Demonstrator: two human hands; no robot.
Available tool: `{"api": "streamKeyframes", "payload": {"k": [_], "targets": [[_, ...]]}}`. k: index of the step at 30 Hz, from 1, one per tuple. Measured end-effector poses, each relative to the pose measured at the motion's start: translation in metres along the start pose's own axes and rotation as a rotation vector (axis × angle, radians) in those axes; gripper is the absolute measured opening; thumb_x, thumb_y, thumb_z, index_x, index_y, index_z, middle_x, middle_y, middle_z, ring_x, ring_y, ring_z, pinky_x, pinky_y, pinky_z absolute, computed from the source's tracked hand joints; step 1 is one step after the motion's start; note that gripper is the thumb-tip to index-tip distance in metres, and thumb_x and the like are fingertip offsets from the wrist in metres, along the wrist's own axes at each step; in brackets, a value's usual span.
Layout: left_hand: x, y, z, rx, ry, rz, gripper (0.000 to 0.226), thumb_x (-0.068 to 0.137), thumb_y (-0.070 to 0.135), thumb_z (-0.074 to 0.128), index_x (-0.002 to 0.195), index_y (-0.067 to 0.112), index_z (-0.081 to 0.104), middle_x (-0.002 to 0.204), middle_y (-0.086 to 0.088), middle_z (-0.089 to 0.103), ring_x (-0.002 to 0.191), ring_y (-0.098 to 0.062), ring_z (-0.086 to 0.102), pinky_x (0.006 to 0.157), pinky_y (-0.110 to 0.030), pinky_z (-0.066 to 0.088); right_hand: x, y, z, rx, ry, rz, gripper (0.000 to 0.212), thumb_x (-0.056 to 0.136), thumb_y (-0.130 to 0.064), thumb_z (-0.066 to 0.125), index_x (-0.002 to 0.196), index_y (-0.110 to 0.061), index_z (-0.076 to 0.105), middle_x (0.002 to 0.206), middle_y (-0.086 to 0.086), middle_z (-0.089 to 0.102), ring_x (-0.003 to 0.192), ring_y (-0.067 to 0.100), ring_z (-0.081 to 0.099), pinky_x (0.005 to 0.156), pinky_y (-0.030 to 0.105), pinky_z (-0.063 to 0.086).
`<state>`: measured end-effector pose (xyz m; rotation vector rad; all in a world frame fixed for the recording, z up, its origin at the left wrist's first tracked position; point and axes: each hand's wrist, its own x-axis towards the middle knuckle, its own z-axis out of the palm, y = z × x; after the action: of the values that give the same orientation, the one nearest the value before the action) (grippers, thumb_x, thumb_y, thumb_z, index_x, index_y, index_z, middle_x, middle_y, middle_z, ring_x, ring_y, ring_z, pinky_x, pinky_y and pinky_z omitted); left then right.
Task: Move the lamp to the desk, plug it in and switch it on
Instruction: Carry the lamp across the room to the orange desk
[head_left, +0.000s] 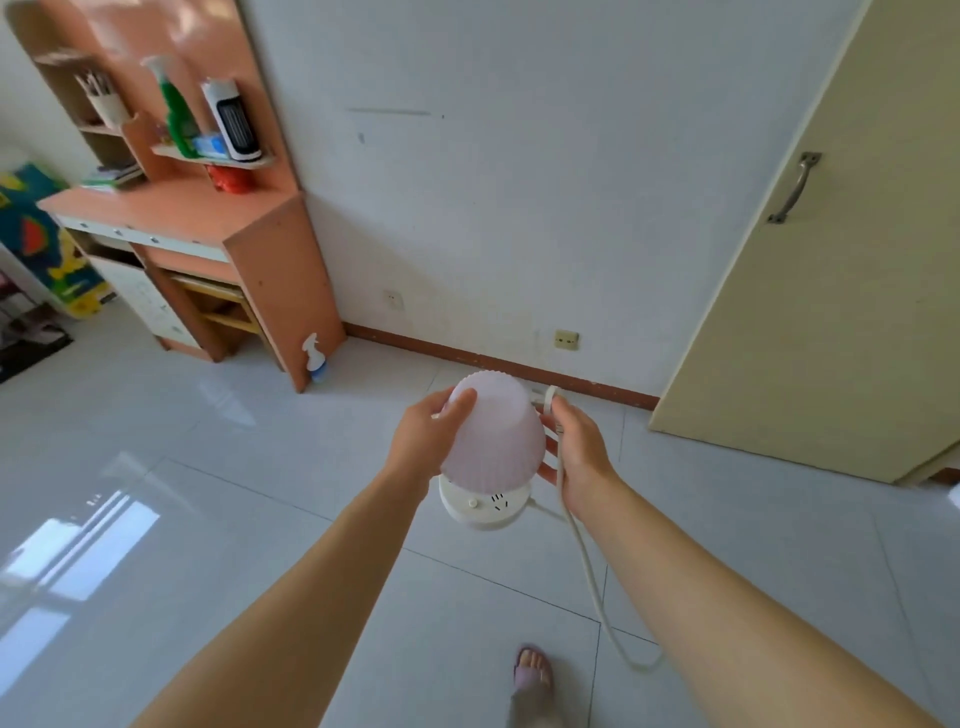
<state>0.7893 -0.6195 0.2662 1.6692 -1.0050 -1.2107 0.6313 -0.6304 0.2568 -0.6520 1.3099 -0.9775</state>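
Standing far left on the hutch shelf (213, 156) above the table (171, 208): a white cup (109, 106) holding pens or brushes, a green spray bottle (176, 111), a white heater-like unit (234, 122), a blue pack (210, 145); red item (231, 179) tucked under the shelf, books (111, 174) stacked on the table top. Leaning against the table's near side panel on the floor (208, 519), a small white spray bottle (315, 353). Wide bare tile between here and the table; wall outlet (566, 340) low on the far wall, another outlet (393, 299) closer to the table; cream door (831, 260) ajar at right. Held in mid-air at centre, the lamp (491, 441), pink ribbed shade above round white base. Left hand (431, 436) curled against the shade's left side, thumb across its top. Right hand (576, 447) cupping the shade's right side, fingers also pinching the cord (587, 561), which loops down toward a sandalled foot (532, 670).
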Motion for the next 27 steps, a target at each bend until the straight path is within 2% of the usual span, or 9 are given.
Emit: {"api": "streamKeyframes", "payload": {"k": [3,6,9,12,15,17,20,25,27], "targets": [[0.03,0.008,-0.017,-0.039,0.035,-0.021,0.031,0.087,0.046,0.053,0.115,0.033,0.06,0.097,0.007,0.061,0.085,-0.009,0.058,0.057,-0.027,0.049,0.035,-0.012,0.025,-0.007,-0.036,0.016,0.023,0.093,-0.044,0.045,0.093,-0.026,0.058,0.121,0.004,0.06,0.115,0.026,0.054,0.097,0.049,0.048],[0.065,0.019,-0.032,-0.07,0.108,-0.048,0.037,0.087,0.047,0.053,0.12,0.031,0.058,0.1,0.005,0.061,0.085,-0.013,0.058,0.057,-0.027,0.048,0.071,-0.029,0.056,-0.05,-0.1,0.008,0.022,0.093,-0.046,0.045,0.09,-0.029,0.059,0.119,0.003,0.061,0.113,0.025,0.055,0.095,0.048,0.049],[0.097,0.033,-0.047,-0.08,0.156,-0.069,0.035,0.087,0.048,0.052,0.118,0.034,0.058,0.101,0.004,0.061,0.087,-0.015,0.058,0.063,-0.03,0.048,0.103,-0.044,0.082,-0.093,-0.134,0.022,0.032,0.093,-0.046,0.043,0.103,-0.023,0.062,0.122,0.003,0.061,0.114,0.025,0.055,0.098,0.051,0.048],[0.131,0.044,-0.064,-0.111,0.251,-0.037,0.023,0.087,0.049,0.051,0.107,0.041,0.059,0.101,0.006,0.061,0.094,-0.018,0.059,0.08,-0.039,0.051,0.134,-0.065,0.115,-0.132,-0.217,0.018,0.04,0.093,-0.047,0.042,0.112,-0.02,0.063,0.123,0.001,0.062,0.116,0.024,0.055,0.098,0.051,0.048],[0.163,0.053,-0.085,-0.113,0.342,0.011,0.029,0.087,0.05,0.049,0.108,0.036,0.061,0.107,0.005,0.063,0.099,-0.018,0.059,0.09,-0.044,0.05,0.162,-0.081,0.151,-0.145,-0.291,0.006,0.04,0.092,-0.046,0.043,0.11,-0.016,0.063,0.116,0.0,0.064,0.112,0.022,0.057,0.093,0.049,0.051],[0.181,0.058,-0.099,-0.121,0.401,0.009,0.035,0.088,0.05,0.049,0.115,0.032,0.061,0.113,0.003,0.063,0.102,-0.021,0.058,0.092,-0.046,0.049,0.176,-0.086,0.173,-0.149,-0.319,0.001,0.04,0.092,-0.046,0.043,0.109,-0.016,0.062,0.116,0.001,0.065,0.11,0.021,0.059,0.09,0.046,0.053],[0.212,0.063,-0.125,-0.157,0.471,0.01,0.03,0.088,0.048,0.05,0.111,0.033,0.063,0.111,0.003,0.062,0.105,-0.024,0.057,0.092,-0.047,0.048,0.201,-0.091,0.213,-0.167,-0.354,0.011,0.035,0.092,-0.044,0.043,0.108,-0.021,0.063,0.113,0.0,0.066,0.109,0.021,0.06,0.081,0.041,0.054],[0.265,0.062,-0.173,-0.168,0.534,0.026,0.036,0.087,0.049,0.05,0.115,0.03,0.062,0.126,0.0,0.06,0.111,-0.025,0.055,0.095,-0.048,0.047,0.238,-0.095,0.28,-0.169,-0.36,0.012,0.033,0.091,-0.046,0.044,0.104,-0.024,0.064,0.108,-0.001,0.066,0.103,0.019,0.062,0.065,0.034,0.054],[0.296,0.061,-0.203,-0.16,0.524,0.02,0.042,0.086,0.05,0.051,0.12,0.027,0.059,0.132,0.001,0.057,0.116,-0.025,0.053,0.099,-0.051,0.046,0.258,-0.093,0.317,-0.162,-0.339,0.002,0.03,0.09,-0.046,0.045,0.097,-0.024,0.064,0.103,-0.002,0.067,0.098,0.018,0.063,0.067,0.035,0.055]]}}
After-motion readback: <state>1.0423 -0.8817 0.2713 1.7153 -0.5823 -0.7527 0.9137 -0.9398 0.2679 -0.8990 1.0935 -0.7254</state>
